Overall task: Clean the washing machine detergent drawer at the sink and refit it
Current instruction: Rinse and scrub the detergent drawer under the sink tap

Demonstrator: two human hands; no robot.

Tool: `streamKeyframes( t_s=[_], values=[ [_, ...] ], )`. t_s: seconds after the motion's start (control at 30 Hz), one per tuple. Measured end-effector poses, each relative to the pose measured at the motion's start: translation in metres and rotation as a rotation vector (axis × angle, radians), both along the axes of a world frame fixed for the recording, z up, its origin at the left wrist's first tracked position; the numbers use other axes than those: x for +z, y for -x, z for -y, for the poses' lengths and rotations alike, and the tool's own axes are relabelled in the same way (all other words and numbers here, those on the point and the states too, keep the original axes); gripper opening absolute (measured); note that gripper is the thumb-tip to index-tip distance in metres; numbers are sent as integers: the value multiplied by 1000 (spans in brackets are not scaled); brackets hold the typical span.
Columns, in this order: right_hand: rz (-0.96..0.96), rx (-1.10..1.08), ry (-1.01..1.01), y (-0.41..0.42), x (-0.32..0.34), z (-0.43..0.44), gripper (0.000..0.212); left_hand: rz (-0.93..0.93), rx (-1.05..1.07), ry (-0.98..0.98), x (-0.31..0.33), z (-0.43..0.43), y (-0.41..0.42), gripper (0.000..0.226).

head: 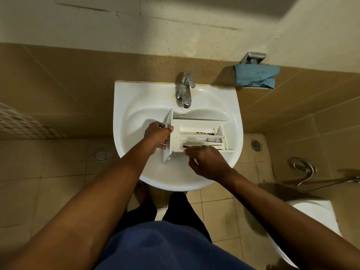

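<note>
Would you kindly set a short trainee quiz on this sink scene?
1. True or false: water is pouring from the tap.
2. Which hand holds the detergent drawer by its front panel? A left hand B right hand
3. The brown residue lies inside the drawer's ____.

Key: 1 false; 2 A; 3 compartments.

You've got no readable text here: no words, brand, number or sign on the drawer (196,136) by your left hand (157,135), the tap (186,90) beyond it, or the blue cloth (256,76) far off to the right of your right hand (209,162).
</note>
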State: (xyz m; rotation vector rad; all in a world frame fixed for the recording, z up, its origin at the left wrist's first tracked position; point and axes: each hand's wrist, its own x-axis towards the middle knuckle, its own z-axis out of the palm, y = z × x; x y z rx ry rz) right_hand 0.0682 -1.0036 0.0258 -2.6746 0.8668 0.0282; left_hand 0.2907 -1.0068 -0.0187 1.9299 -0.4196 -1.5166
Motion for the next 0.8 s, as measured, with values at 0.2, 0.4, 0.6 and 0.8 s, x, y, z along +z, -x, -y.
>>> streamKeyframes(
  t_s=[0.2, 0.4, 0.6, 0.8],
  values=[
    [-34, 195, -25, -15, -15, -13, 48, -9, 11, -6, -2, 0, -1, 45],
    [-4, 146, 62, 17, -4, 6, 27, 11, 5, -10, -1, 0, 0, 46],
    [125, -113, -50, -23, -19, 6, 27, -15, -5, -12, -1, 1, -1, 48],
    [193, -46, 52, -25, -34, 6, 14, 7, 5, -17, -2, 1, -1, 51]
  ],
)
